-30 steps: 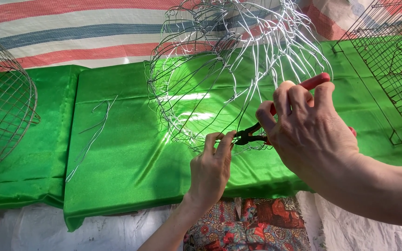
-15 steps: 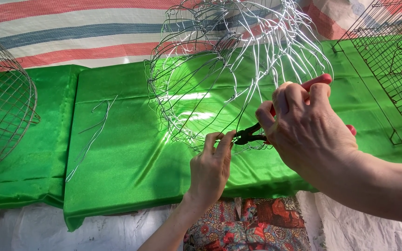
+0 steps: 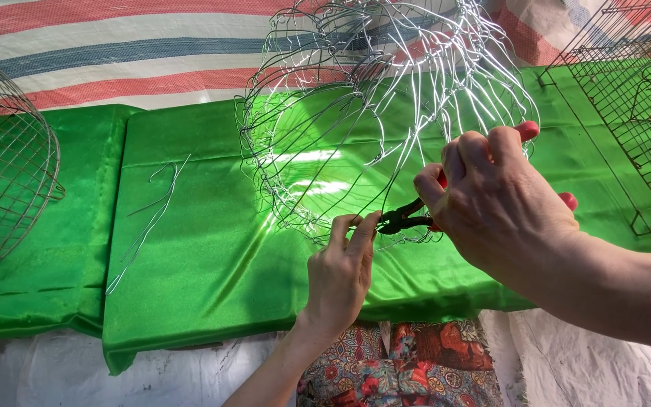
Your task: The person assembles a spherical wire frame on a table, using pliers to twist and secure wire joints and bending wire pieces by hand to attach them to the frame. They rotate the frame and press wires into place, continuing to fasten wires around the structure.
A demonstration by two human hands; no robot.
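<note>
Silver wire frame point(image 3: 356, 98), green satin cloth point(image 3: 205, 249), red-handled pliers point(image 3: 408, 218).

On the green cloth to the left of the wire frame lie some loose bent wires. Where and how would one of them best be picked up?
Probably by the hooked upper end of the loose wires, pinched from above. They lie flat on the green cloth, so a straight stretch gives little to grasp, while the bend seems to lift slightly. The left hand is nearest; the right hand holds the pliers.

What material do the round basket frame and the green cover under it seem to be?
Round basket frame: likely bare metal wire, thin, silvery, with bright glints. Green cover: probably satin-like fabric, glossy, with soft folds and sheen; the exact fibre cannot be told.
</note>
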